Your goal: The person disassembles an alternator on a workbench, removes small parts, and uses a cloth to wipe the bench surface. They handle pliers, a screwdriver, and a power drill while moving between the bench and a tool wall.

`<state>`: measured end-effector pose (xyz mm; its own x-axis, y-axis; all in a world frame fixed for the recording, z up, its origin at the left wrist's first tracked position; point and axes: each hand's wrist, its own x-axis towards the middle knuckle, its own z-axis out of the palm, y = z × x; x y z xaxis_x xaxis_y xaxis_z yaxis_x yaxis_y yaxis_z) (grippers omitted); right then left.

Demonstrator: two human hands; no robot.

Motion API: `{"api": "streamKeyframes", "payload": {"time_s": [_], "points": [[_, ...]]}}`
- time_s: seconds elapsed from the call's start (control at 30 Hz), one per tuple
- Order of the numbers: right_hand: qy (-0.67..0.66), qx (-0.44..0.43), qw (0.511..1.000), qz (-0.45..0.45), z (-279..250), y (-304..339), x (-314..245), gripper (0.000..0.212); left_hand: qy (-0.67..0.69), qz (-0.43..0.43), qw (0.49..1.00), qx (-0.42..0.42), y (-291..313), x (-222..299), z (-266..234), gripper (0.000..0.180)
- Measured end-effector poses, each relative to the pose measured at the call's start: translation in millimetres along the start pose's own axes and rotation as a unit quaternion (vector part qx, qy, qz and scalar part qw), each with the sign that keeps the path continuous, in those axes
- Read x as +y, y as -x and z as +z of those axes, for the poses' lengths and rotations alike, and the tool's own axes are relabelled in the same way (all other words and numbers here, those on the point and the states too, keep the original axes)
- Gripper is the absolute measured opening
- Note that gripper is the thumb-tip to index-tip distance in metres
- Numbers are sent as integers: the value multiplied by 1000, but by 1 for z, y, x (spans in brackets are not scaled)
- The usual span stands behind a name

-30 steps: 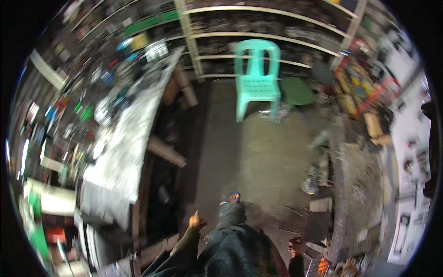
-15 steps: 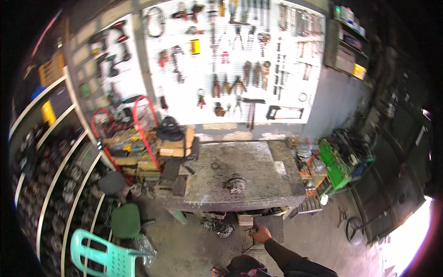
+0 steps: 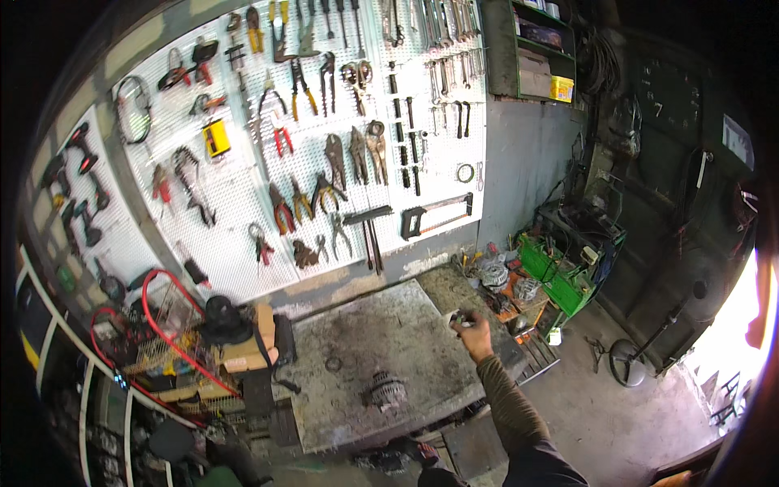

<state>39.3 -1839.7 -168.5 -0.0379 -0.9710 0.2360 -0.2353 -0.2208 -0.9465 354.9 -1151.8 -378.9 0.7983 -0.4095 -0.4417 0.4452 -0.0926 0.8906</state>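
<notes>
My right hand (image 3: 476, 336) is over the right side of the workbench (image 3: 357, 325), its arm in a dark sleeve reaching up from below. Its fingers are closed round a small dark and metallic piece (image 3: 461, 318), too small to name. On the bench nearer to me sits an alternator (image 3: 388, 391) with a slotted, round metal housing. A dark ring (image 3: 333, 364) lies to its left. My left hand is out of the picture.
Pliers (image 3: 302, 89), wrenches and a hacksaw (image 3: 438, 217) hang on the white pegboard. Right of the bench are more alternators (image 3: 494, 276) and a green metal cart (image 3: 560, 276). A cardboard box (image 3: 247, 345) and red-framed hand truck (image 3: 174, 325) stand left. A round-based stand (image 3: 627, 363) is far right.
My right hand has risen from below the bench's front edge to above its right side, still closed. The view has turned and come closer to the bench.
</notes>
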Motion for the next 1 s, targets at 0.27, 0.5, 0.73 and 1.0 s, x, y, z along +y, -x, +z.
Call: {"api": "streamKeyframes", "payload": {"time_s": [0.27, 0.5, 0.73, 1.0], "points": [[-4, 137, 975, -174, 28, -294, -64, 46, -97, -262, 959, -47, -71, -30, 116, 23], [17, 190, 974, -122, 48, -430, -13, 44, -93, -214, 966, 108, -111, 39, 208, 24], [-104, 192, 976, -22, 69, -491, 24, 45, -140, -265, 953, -51, -154, 60, 225, 49], [-9, 221, 966, -136, 107, -548, -8, 50, -185, -266, 945, -49, -186, 65, 244, 50]]}}
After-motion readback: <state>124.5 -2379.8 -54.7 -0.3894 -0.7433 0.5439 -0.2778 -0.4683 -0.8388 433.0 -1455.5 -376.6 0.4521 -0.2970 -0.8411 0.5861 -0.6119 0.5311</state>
